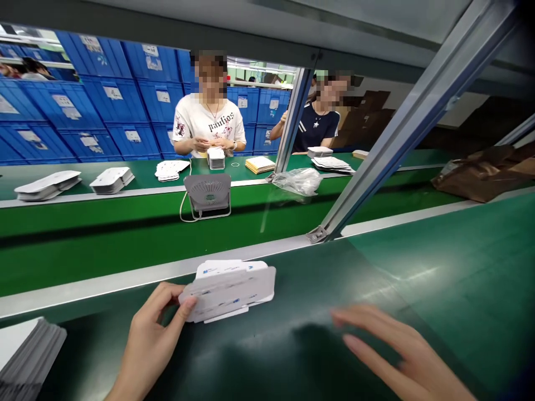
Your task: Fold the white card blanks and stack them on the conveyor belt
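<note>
Between the thumb and fingers of my left hand (152, 328) is the left end of a thin white card (234, 292) with rounded corners and small blue print. It is tilted over several similar white cards (221, 268) that show behind and below it; whether the hand grips those too is hidden. My right hand (393, 345) hovers over the green tabletop (292, 328) on the right, slightly blurred, with thumb and fingers apart and nothing between them. At the lower left stands a thick stack of white cards (29, 351).
A green conveyor belt (125, 239) runs beyond my table, with a small grey fan (209, 195) on it. A slanted metal post (401, 133) rises at the right. Two people sit opposite, behind card stacks (50, 185) and a clear plastic bag (298, 182). Blue crates (112, 94) are piled behind.
</note>
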The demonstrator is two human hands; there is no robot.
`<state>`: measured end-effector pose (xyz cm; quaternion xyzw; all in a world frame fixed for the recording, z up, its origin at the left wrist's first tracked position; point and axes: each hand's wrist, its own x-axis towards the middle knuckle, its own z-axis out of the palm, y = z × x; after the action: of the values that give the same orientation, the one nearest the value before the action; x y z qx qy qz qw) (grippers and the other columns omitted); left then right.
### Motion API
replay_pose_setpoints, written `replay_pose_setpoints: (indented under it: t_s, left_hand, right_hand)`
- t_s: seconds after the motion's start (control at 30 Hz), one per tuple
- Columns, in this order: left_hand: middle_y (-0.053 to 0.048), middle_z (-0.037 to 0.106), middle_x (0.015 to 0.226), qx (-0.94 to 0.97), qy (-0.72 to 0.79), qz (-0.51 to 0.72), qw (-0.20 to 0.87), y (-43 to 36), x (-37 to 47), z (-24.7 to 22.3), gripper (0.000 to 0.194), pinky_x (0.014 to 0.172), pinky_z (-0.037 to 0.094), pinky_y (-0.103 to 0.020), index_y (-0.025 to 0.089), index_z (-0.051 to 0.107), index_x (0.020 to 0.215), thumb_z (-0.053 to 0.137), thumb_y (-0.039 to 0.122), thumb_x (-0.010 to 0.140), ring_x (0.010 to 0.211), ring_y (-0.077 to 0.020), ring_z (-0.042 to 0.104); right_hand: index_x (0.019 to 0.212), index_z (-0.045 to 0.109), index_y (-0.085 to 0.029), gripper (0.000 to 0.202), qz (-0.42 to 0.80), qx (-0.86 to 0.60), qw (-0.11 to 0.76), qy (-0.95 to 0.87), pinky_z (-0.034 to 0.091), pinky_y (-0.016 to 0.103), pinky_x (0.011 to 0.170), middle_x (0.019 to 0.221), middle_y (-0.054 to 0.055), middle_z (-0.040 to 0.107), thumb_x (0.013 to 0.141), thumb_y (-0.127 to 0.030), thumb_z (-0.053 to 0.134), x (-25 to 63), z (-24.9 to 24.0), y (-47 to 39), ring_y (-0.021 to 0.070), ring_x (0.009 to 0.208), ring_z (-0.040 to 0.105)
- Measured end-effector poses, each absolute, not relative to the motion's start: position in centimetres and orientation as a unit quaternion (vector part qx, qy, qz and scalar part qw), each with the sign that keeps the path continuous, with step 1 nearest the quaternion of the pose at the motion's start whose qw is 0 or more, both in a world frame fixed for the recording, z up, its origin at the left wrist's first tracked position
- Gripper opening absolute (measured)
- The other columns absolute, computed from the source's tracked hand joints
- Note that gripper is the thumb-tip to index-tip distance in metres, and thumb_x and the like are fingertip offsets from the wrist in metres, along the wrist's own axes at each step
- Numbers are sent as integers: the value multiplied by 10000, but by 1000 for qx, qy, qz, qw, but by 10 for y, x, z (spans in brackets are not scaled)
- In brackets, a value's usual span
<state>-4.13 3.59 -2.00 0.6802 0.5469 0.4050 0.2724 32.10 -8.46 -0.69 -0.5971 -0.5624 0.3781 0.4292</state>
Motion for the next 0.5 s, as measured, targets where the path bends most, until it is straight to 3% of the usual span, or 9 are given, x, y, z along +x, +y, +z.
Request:
replay_pose_setpoints:
  t_s: [0.07, 0.17, 0.23, 0.3, 0.4, 0.5]
  left_hand:
    - [7, 563, 738, 676, 515, 435, 297, 26, -45, -19, 155, 582, 463, -228, 237, 611, 775, 593, 367, 857, 667, -149, 552]
    - [1, 565, 739, 682, 489, 455, 297, 9, -54, -19, 109, 567, 458, -219, 240, 619, 769, 586, 278, 866, 667, -145, 560]
    - [0, 568, 735, 691, 484, 443, 305, -2, -60, -22, 118, 580, 455, -222, 242, 613, 758, 581, 247, 871, 674, -145, 567]
    - [-3, 580, 755, 694, 483, 416, 335, -10, -64, -25, 126, 621, 467, -232, 243, 605, 755, 579, 241, 878, 703, -149, 586]
    - [-18, 616, 845, 683, 476, 395, 388, -15, -65, -26, 73, 683, 483, -247, 248, 618, 797, 607, 257, 869, 785, -163, 615]
    - [-15, 641, 849, 681, 456, 392, 417, -16, -61, -24, 67, 674, 474, -233, 247, 631, 792, 634, 265, 856, 770, -151, 622]
  right_hand:
    - [1280, 584, -301, 449, 278, -594, 376, -655, 495, 461, 954, 1262, 106, 581, 838, -303, 662, 288, 5, -46, 314, 1222, 502]
    - [1420, 399, -281, 619, 211, -532, 393, -720, 452, 421, 1021, 1373, 89, 498, 846, -251, 631, 235, 12, -10, 254, 1226, 507]
    - [1374, 442, -261, 518, 232, -485, 416, -734, 499, 351, 958, 1149, 63, 643, 879, -208, 584, 210, 7, -6, 201, 1048, 619]
    - [1250, 549, -244, 343, 266, -449, 434, -734, 547, 286, 843, 948, 43, 691, 914, -178, 526, 196, -2, -10, 175, 885, 666]
    - [1129, 623, -241, 243, 294, -429, 442, -731, 566, 263, 743, 913, 65, 696, 927, -163, 513, 191, -14, -20, 188, 841, 671]
    - [1116, 634, -235, 241, 299, -413, 449, -734, 568, 288, 747, 947, 94, 687, 918, -146, 529, 193, -20, -21, 211, 872, 664]
